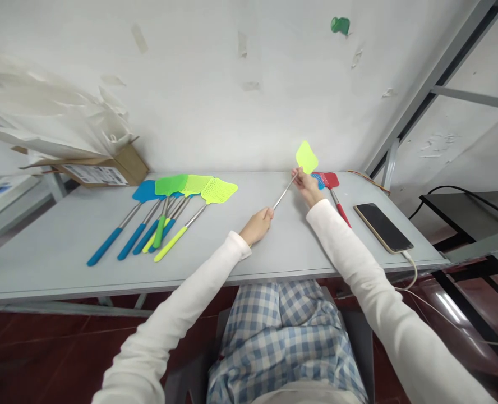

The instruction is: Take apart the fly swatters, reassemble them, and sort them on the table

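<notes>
A yellow-green fly swatter (307,157) with a thin metal shaft slants across the table between both hands. My left hand (257,224) is closed around its lower end, hiding the handle. Near the swatter's head, my right hand (304,184) pinches the top of the shaft. Partly behind my right hand lie a red fly swatter (331,179) and a blue one (318,180). To the left, several swatters lie in an overlapping row: a blue swatter (106,246) at the outer end, a green one (171,184) in the middle and a yellow-green one (219,191) nearest my left hand.
The grey table (215,247) backs onto a white wall. A phone (383,227) with a white cable lies at the right. An open cardboard box (131,164) stands at the back left. Metal framing (438,73) rises on the right beside a dark stand (463,207).
</notes>
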`<action>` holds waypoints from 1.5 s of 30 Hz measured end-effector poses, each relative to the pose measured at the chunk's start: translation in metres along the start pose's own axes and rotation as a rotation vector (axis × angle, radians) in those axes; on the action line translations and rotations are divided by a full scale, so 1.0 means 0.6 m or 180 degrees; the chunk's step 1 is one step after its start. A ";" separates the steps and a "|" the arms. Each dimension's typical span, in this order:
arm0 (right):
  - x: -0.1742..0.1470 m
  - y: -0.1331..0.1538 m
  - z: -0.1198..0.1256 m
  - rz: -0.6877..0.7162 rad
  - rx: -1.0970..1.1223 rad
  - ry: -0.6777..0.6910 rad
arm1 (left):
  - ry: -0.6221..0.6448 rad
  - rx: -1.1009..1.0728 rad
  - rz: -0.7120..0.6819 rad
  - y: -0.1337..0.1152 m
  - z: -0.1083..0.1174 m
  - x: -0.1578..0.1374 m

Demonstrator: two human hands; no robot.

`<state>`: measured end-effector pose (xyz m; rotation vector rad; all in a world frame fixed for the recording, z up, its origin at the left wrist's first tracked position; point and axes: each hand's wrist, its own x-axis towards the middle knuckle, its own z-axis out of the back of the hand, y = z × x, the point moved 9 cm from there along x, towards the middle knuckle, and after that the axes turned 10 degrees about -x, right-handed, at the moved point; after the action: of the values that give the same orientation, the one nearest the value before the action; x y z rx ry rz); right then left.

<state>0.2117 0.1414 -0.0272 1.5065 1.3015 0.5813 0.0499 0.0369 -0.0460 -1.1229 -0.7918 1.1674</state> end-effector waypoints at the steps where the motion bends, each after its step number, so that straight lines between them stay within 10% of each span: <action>1: 0.010 0.007 0.012 0.0011 0.0003 -0.0024 | 0.0052 0.0005 -0.0020 0.003 -0.002 -0.006; 16: -0.108 0.105 -0.055 0.1096 -0.0444 0.1918 | 0.0300 0.1348 -0.0762 -0.100 0.105 -0.023; 27: -0.050 0.122 -0.007 0.0676 0.0430 0.1289 | -0.0107 0.2527 -0.0315 -0.056 0.114 -0.065; 45: 0.021 0.154 0.099 0.0869 0.1094 0.0713 | 0.0305 0.1677 -0.0622 -0.039 0.162 -0.043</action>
<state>0.3059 0.1398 0.0308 1.9674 1.4290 0.7457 -0.0395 0.0367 0.0057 -0.6429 -0.4663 1.0644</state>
